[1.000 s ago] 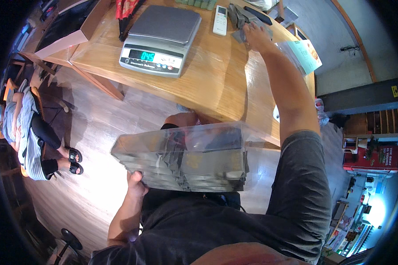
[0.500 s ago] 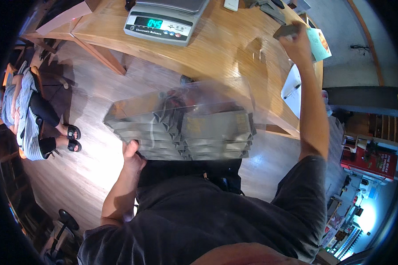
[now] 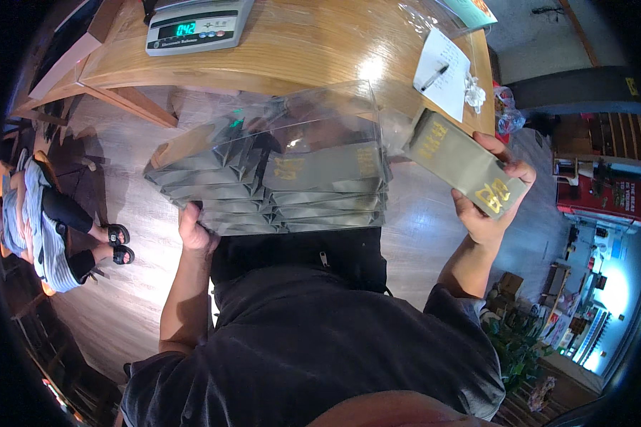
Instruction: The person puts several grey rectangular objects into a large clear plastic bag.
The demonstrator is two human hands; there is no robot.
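My left hand [image 3: 194, 229] is closed on the lower left corner of a clear plastic box [image 3: 338, 99], held in front of my body. Through its transparent walls show two side-by-side stacks of grey-green packets [image 3: 317, 169] with gold marks. To the right of the box, my right hand [image 3: 488, 219] grips one flat, oblong packet [image 3: 457, 158] of the same grey-green kind, its gold print facing up. My thumb lies along one edge and my fingers along the other. The packet's far left end is close to the box's right side.
Beyond the box is a wooden table [image 3: 313, 53] bearing an electronic scale [image 3: 196, 27], a written sheet [image 3: 438, 67], a pen [image 3: 434, 77] and crumpled white tissue [image 3: 474, 93]. A seated person [image 3: 46, 210] is at the left. A plant [image 3: 516, 349] stands at lower right.
My right hand has come back from the table's far right, bringing the packet beside the box. My left hand keeps its hold on the box. The whole view has shifted.
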